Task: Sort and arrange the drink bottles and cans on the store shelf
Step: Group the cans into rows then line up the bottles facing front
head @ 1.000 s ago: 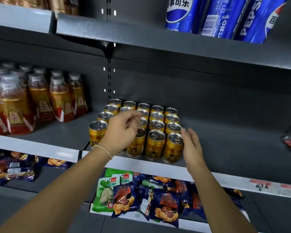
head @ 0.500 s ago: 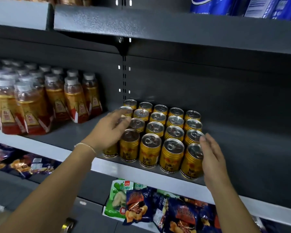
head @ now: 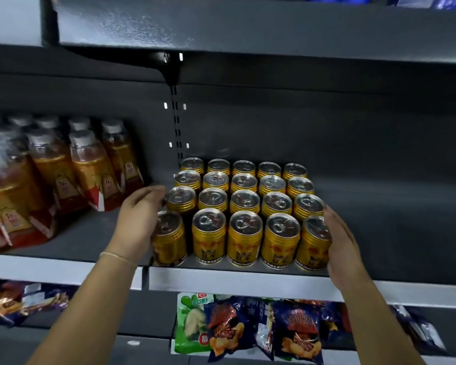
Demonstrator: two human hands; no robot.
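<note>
Several gold drink cans [head: 244, 217] stand in a tight block of rows on the grey middle shelf [head: 248, 281]. My left hand [head: 138, 222] presses flat against the left side of the block, touching the front-left can [head: 169, 239] and the can behind it. My right hand [head: 342, 245] lies with straight fingers against the front-right can [head: 313, 243]. Both hands squeeze the block from its two sides. Bottles of amber drink [head: 90, 169] with white caps stand to the left on the same level.
The shelf to the right of the cans is bare dark metal [head: 392, 219]. An upper shelf [head: 248, 25] hangs overhead with blue bottles just visible on it. Snack bags [head: 248, 327] lie on the lower shelf under my arms.
My left hand has come down from above the cans to the block's left side. My right hand has settled against the front-right can. The view moved closer and lower.
</note>
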